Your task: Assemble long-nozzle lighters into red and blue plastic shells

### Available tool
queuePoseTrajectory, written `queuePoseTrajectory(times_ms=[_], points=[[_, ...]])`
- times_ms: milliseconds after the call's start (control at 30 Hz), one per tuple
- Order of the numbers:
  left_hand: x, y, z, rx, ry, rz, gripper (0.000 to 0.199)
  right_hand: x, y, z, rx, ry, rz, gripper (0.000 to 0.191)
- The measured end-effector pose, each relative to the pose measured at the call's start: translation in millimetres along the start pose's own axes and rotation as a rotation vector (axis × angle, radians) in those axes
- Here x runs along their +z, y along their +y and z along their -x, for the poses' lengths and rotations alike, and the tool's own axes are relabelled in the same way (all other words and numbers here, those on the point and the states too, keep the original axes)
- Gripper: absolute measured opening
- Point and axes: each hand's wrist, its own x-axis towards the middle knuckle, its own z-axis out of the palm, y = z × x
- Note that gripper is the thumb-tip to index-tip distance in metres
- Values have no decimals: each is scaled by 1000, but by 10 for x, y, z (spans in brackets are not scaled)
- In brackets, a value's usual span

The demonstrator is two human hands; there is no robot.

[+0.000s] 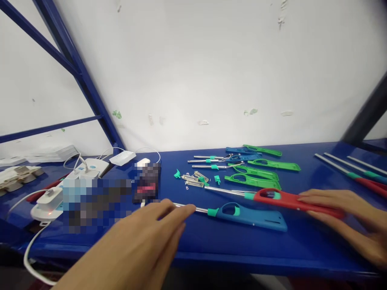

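Observation:
Close to the shelf's front edge lies a blue long-nosed gas lighter [254,216] with a green collar and a metal tube. My left hand [151,237] reaches over the tube's end, its fingers bent and close together around it; the tip is hidden. My right hand [347,213] grips the handle of a red long-nosed lighter [287,201], thumb on the near side and fingers on the far side. The red one's tube points left, above the blue one. Behind them are green handle shells [254,182], clear fuel tanks [193,179] and loose metal tubes [208,166].
A white power strip [50,211] with chargers and cables is at left, beside a phone-like dark object [148,183], partly pixelated. More lighters [369,183] lie at far right. Blue posts [87,92] and a white wall [196,72] bound the blue shelf [199,245].

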Motion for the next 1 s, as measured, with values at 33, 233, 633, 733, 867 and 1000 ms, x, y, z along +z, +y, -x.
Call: queuePoseTrajectory(times_ms=[33, 233, 633, 733, 867, 1000], points=[[-295, 263, -313, 24, 0, 10, 45, 92, -34, -68, -10, -4, -9, 32], [-703, 812, -880, 212, -33, -5, 43, 315, -257, -337, -124, -318, -40, 32], [-336, 910, -1800, 177, -87, -238, 38, 423, -134, -631, -285, -494, 118, 28], [-238, 914, -1999, 246, -117, -283, 30, 444, -58, -647, -256, -545, 167, 31], [-101, 839, -2277, 287, -177, -358, 24, 441, -15, -663, -223, -595, 193, 31], [-4, 773, -2455, 318, -236, -409, 37, 399, -14, -698, -192, -611, 204, 31]])
